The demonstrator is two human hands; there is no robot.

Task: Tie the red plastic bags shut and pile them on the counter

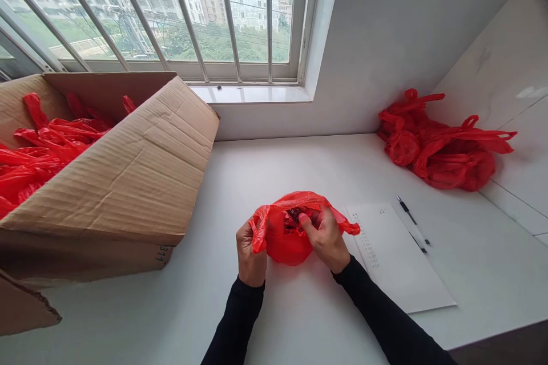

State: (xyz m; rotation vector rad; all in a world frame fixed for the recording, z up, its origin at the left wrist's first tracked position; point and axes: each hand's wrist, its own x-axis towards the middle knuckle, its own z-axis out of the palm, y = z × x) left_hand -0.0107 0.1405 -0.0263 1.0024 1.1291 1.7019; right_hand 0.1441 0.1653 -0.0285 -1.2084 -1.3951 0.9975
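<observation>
A red plastic bag (286,239) rests on the white table (299,171) in front of me, its mouth pulled apart with something dark showing inside. My left hand (250,254) grips the bag's left side and handle. My right hand (326,238) pinches the bag's rim at the opening, fingers curled into it. Both arms wear black sleeves.
A large open cardboard box (128,171) full of red bags (38,148) stands at the left. A pile of tied red bags (440,145) lies at the far right against the wall. A printed sheet (398,256) and a pen (411,219) lie to my right.
</observation>
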